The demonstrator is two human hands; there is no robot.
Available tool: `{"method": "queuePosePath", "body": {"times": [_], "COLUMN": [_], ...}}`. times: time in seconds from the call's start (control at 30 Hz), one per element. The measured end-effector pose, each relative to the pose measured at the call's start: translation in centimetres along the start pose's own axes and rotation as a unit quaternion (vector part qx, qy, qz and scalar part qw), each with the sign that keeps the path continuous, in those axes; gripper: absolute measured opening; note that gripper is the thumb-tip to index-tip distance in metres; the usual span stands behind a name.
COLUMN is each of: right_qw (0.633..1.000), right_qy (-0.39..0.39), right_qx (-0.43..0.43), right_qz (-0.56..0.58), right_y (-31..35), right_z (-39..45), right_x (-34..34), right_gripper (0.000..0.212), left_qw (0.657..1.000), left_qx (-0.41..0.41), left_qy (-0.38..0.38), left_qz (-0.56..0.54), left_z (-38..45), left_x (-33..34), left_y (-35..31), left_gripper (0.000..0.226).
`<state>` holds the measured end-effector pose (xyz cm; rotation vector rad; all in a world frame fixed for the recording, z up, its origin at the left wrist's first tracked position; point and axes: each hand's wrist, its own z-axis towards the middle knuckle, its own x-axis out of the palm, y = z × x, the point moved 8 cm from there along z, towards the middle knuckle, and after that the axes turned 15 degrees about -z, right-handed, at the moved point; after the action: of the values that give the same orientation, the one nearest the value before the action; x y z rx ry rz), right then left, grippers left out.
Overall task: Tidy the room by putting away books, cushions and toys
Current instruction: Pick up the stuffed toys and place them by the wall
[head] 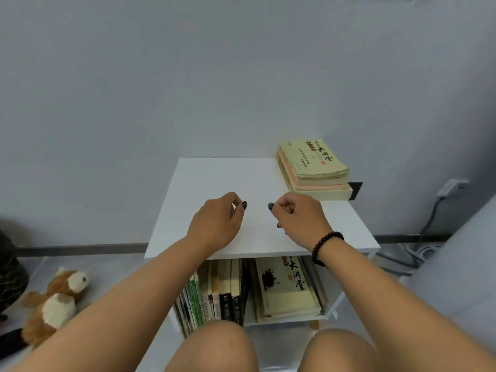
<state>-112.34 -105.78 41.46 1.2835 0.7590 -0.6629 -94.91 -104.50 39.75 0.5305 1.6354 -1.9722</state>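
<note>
Head view: both hands hover over the white shelf top (228,178), near its middle, a little apart. The left hand (217,224) has its fingers curled in, thumb to forefinger, holding nothing that shows. The right hand (302,220) looks the same, though its palm is hidden. Stacked books (314,165) lie at the far right corner; more books (214,294) stand below. A plush toy (56,299) lies on the floor, left.

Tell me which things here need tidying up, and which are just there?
To tidy: stack of books on the white shelf unit; plush toy on the floor.
Just there: wall charger; grey cable; beaded bracelet.
</note>
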Motion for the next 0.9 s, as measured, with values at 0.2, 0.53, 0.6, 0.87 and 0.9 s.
{"method": "queuePosePath", "body": {"times": [0.2,0.53,0.6,0.87,0.9], "right_qw": [1.000,0.985,0.981,0.982,0.983], "right_qy": [-0.014,-0.084,-0.078,-0.064,-0.060], "right_qx": [-0.005,-0.081,-0.084,-0.063,-0.059], "right_qz": [-0.017,-0.127,-0.158,-0.165,-0.162], "right_y": [-2.7,-1.2,-0.8,-0.8,-0.9], "right_z": [8.0,8.5,8.5,8.9,9.0], "right_x": [5.5,6.3,6.5,6.6,6.4], "right_gripper": [0.021,0.007,0.010,0.009,0.011], "left_qw": [0.985,0.991,0.993,0.994,0.995], "left_qx": [0.012,0.055,0.055,0.037,0.027], "left_qy": [-0.010,-0.012,-0.005,0.020,0.030], "left_qz": [0.170,0.125,0.107,0.099,0.096], "left_z": [7.6,7.3,7.0,7.6,7.7], "left_x": [2.9,3.0,3.1,3.4,3.3], "left_y": [4.2,3.7,3.7,4.0,4.1], "left_gripper": [0.025,0.016,0.015,0.026,0.026]}}
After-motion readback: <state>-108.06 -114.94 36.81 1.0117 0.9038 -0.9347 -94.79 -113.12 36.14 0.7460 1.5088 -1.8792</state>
